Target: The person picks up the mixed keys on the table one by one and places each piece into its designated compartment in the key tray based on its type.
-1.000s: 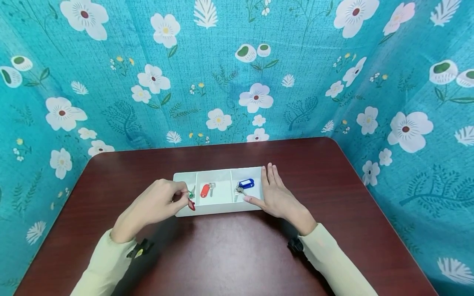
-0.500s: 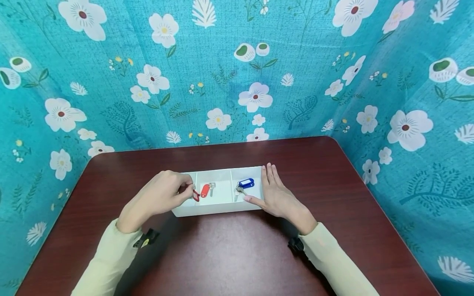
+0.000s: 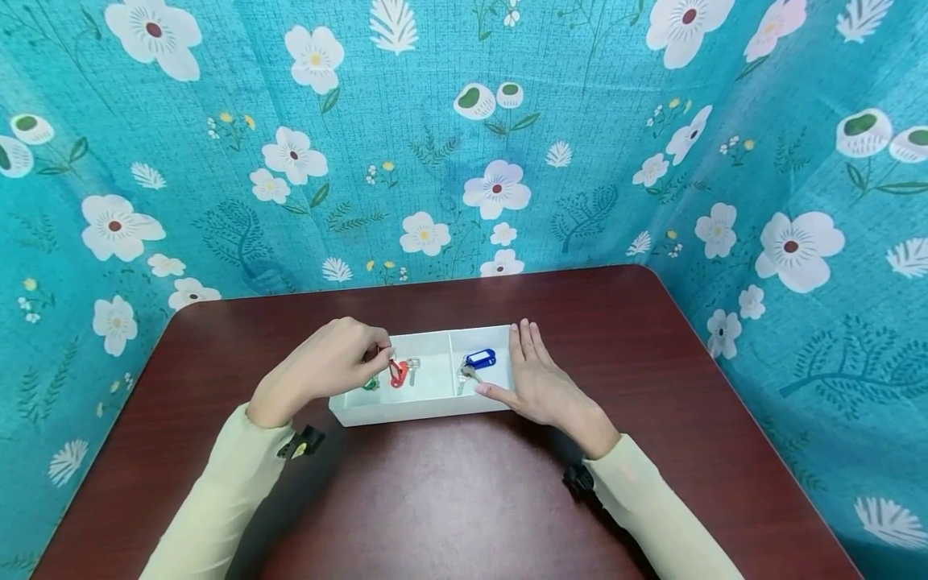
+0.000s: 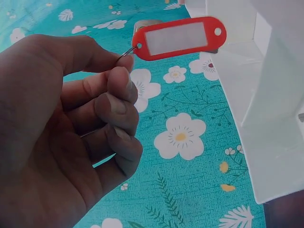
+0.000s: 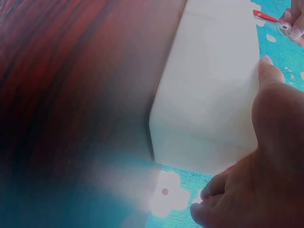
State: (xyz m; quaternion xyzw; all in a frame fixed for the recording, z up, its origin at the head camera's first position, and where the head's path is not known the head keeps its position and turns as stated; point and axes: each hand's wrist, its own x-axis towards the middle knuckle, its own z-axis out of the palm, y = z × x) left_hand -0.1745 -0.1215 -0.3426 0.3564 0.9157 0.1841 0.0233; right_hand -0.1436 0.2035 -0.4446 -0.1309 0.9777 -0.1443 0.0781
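Note:
My left hand [image 3: 333, 361] is over the left part of a white divided tray [image 3: 406, 409]. Between thumb and forefinger it pinches the metal ring of a red key tag [image 4: 178, 39], whose white label faces the left wrist camera. Below that hand, a green key tag [image 3: 371, 384] lies in the left compartment, partly hidden. In the middle compartment are a red tag, overlapped by the held one, and a small key [image 3: 413, 370]. A blue key tag [image 3: 480, 358] with keys lies in the right compartment. My right hand [image 3: 547, 387] rests along the tray's right end, fingers straight, thumb over the front rim.
The tray stands on a dark red-brown table [image 3: 464, 499]. Behind and beside the table hangs a turquoise floral cloth [image 3: 428, 177]. A dark device is strapped to each wrist.
My left hand has moved right and slightly away, carrying the red key tag from the left compartment to the middle one. The green tag has come into view; the right hand stays put.

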